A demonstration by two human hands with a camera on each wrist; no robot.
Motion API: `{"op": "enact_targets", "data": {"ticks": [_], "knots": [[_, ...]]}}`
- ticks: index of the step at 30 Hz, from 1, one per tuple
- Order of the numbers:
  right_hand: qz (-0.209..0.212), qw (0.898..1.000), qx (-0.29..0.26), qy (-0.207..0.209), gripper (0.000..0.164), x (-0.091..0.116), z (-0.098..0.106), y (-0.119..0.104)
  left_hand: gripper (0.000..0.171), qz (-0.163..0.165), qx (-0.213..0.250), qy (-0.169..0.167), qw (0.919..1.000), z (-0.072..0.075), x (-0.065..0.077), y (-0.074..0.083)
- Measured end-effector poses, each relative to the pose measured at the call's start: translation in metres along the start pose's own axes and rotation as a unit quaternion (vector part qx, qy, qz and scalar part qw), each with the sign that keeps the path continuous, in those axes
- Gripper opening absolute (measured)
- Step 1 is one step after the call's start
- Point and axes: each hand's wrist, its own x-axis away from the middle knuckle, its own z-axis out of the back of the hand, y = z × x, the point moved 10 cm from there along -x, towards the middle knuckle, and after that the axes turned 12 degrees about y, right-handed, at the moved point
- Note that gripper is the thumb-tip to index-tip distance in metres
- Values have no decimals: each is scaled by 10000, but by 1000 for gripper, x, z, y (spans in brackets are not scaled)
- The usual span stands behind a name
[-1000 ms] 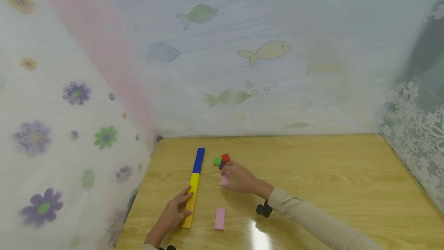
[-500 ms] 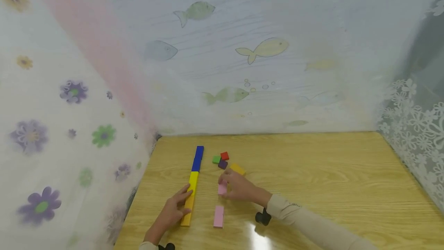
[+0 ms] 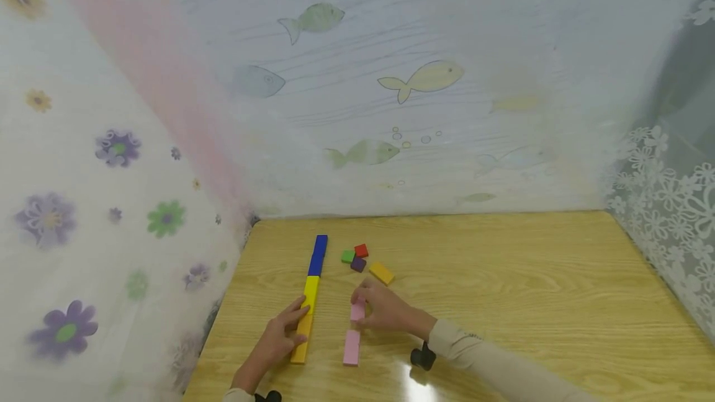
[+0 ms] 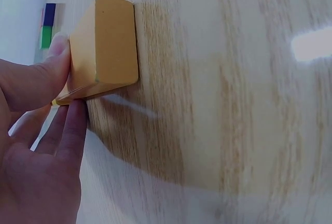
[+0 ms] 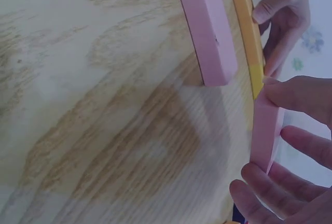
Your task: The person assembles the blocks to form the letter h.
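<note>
My left hand [image 3: 278,335] lies at the near part of a long row of blocks. Its thumb and fingers hold the sides of the orange block [image 4: 115,42], and its fingertips reach the yellow block [image 3: 312,287]. Dark blue blocks [image 3: 318,255] form the row's far end. To the right, my right hand [image 3: 386,308] pinches a pink block [image 5: 265,128] between thumb and fingers. Just nearer to me lies a second pink block [image 3: 351,348] flat on the table; a small gap separates the two in the head view.
Beyond the right hand lie a green block [image 3: 348,256], a red block [image 3: 361,250], a purple block [image 3: 358,263] and another orange block [image 3: 382,273]. The wooden table [image 3: 503,278] meets a fish-painted wall at the back and a flower-patterned wall at left.
My right hand has drawn the held pink block nearer, towards the second pink block, uncovering the loose orange block behind it. The left hand keeps its place on the row.
</note>
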Motion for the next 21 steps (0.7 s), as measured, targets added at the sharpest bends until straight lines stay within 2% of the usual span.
{"op": "enact_targets", "data": {"ticks": [14,18,21], "knots": [[-23,9999,0,-121,38,2,-17,4,60,-104,64,-1,9999,0,1,3],[-80,9998,-136,-152,37,3,-21,7,60,-69,84,4,9999,0,0,2],[40,9998,-192,-65,36,4,-22,6,60,15,39,40,10000,0,0,-1]]}}
